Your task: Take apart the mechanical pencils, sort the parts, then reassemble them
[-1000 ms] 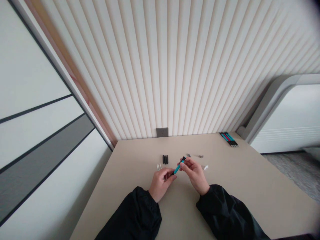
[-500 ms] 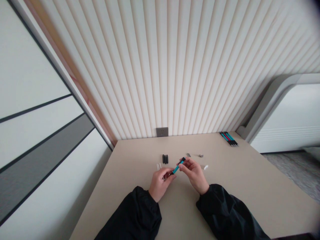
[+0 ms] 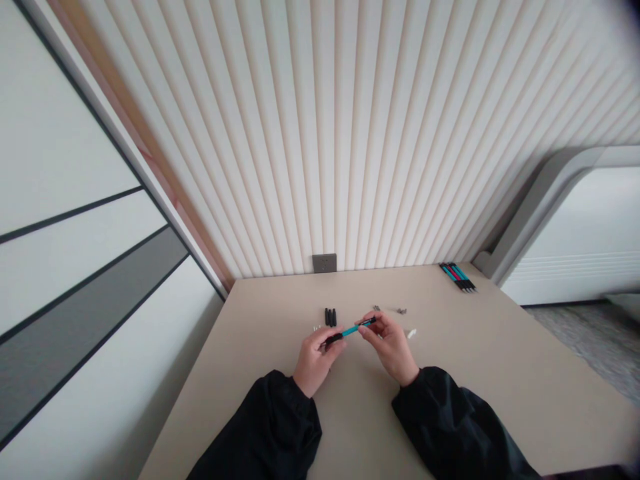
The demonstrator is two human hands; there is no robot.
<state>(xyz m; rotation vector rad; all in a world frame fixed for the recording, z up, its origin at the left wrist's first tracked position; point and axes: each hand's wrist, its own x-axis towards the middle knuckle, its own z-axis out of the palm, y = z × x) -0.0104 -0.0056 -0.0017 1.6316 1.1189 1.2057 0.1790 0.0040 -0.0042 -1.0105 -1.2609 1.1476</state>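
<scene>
A blue pen (image 3: 349, 331) with black ends is held between my two hands, tilted slightly up toward the right. My left hand (image 3: 315, 357) pinches its black grip end. Fingers of my right hand (image 3: 387, 343) close round the other end, where the dark clip is. Just beyond the left hand lie several black pen grips (image 3: 331, 317) side by side. Thin white sticks (image 3: 317, 328) are partly covered by that hand. Small metal pieces (image 3: 402, 311) and little white parts (image 3: 411, 333) rest past my right hand.
Several pens (image 3: 458, 277), blue and red with black ends, lie in a row at the table's far right corner. A ribbed wall stands behind the table (image 3: 270, 313), with a dark socket (image 3: 325, 263) just above its back edge. A white cabinet (image 3: 165, 347) borders the left side.
The pen has swung from a steep slant to nearly level, and more of its black grip shows. My left hand has moved slightly left; the right hand is almost unmoved.
</scene>
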